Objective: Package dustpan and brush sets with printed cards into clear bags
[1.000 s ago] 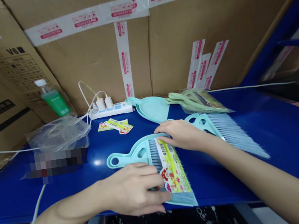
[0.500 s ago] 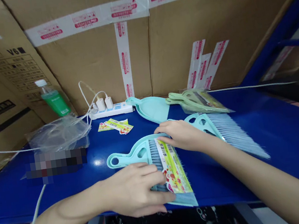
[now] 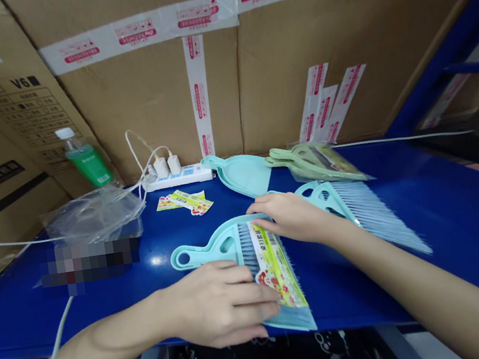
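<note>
In front of me a light-blue dustpan [image 3: 205,255] lies on the table with its handle to the left. A matching brush [image 3: 247,244] is nested in it, bristles to the right. Across the bristles lies a yellow-green printed label card [image 3: 285,274]. My left hand [image 3: 225,303] rests palm down on the near part of the brush, fingers stretched over the bristles and the card's lower edge. At the far rim my right hand [image 3: 292,216] grips the dustpan, its thumb on the top of the card. Its fingertips are partly hidden.
Another blue brush [image 3: 372,208] lies to the right. Behind are a blue dustpan [image 3: 245,174] and a bagged green set [image 3: 330,161]. At left lie label cards [image 3: 186,200], plastic bags [image 3: 97,214], a power strip [image 3: 181,176] and a bottle [image 3: 89,162]. Cardboard [image 3: 143,98] stands behind.
The fingers of my left hand have straightened a little and spread further over the lower part of the card. My right hand stays in place.
</note>
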`<action>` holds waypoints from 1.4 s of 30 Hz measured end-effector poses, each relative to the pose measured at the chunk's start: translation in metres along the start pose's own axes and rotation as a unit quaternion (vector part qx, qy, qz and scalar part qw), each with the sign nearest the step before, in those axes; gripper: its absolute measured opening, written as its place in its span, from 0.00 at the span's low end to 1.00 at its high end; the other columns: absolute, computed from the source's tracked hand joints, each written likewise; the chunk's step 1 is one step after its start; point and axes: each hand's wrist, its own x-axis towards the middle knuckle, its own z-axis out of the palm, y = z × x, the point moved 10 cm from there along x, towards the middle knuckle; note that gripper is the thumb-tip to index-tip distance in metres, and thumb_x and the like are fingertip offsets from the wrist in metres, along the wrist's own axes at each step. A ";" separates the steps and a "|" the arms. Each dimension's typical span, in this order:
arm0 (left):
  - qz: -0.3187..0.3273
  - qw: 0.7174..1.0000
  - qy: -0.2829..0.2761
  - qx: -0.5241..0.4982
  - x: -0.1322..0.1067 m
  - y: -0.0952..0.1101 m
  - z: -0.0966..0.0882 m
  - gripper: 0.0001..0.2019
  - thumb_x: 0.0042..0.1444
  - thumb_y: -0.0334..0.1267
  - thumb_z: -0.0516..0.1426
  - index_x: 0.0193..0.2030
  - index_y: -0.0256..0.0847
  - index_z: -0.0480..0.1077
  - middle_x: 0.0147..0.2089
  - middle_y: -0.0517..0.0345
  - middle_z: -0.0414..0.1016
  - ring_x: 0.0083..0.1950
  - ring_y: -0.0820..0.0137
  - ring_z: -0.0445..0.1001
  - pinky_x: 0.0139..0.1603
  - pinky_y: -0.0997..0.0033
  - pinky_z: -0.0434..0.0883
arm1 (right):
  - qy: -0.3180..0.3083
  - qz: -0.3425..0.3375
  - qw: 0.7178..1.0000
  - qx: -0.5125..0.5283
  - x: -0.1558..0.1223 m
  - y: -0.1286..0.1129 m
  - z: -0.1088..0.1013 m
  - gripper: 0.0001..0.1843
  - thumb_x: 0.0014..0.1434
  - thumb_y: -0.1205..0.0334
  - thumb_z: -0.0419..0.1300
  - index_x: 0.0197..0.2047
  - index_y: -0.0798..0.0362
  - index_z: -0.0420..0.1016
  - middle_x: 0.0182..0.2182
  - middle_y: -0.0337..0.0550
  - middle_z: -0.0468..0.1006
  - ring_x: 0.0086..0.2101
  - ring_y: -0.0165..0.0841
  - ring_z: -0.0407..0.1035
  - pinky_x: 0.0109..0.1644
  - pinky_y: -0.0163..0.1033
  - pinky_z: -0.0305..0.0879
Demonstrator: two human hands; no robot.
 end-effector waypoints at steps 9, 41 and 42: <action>-0.002 1.000 -0.013 -0.002 -0.001 0.000 0.003 0.10 0.62 0.39 0.53 0.45 0.39 0.72 0.43 0.59 0.78 0.35 0.72 0.69 0.30 0.69 0.65 | 0.001 -0.008 1.000 -0.003 0.000 -0.001 0.001 0.11 0.62 0.64 0.53 0.43 0.52 0.76 0.41 0.44 0.79 0.42 0.39 0.72 0.41 0.40 0.64; 0.044 0.998 0.034 0.014 0.001 0.012 -0.009 0.09 0.62 0.30 0.52 0.41 0.34 0.74 0.29 0.60 0.77 0.28 0.73 0.67 0.23 0.69 0.60 | 0.002 -0.009 1.000 0.003 0.000 0.000 0.001 0.11 0.62 0.64 0.53 0.43 0.52 0.75 0.42 0.45 0.78 0.42 0.39 0.72 0.41 0.40 0.64; 0.045 0.998 0.034 0.012 0.001 0.012 -0.010 0.09 0.62 0.30 0.53 0.41 0.34 0.74 0.29 0.60 0.77 0.28 0.73 0.67 0.23 0.69 0.60 | 0.000 -0.008 1.000 0.001 0.000 0.000 0.002 0.11 0.62 0.64 0.53 0.43 0.52 0.75 0.42 0.45 0.78 0.42 0.39 0.72 0.41 0.40 0.64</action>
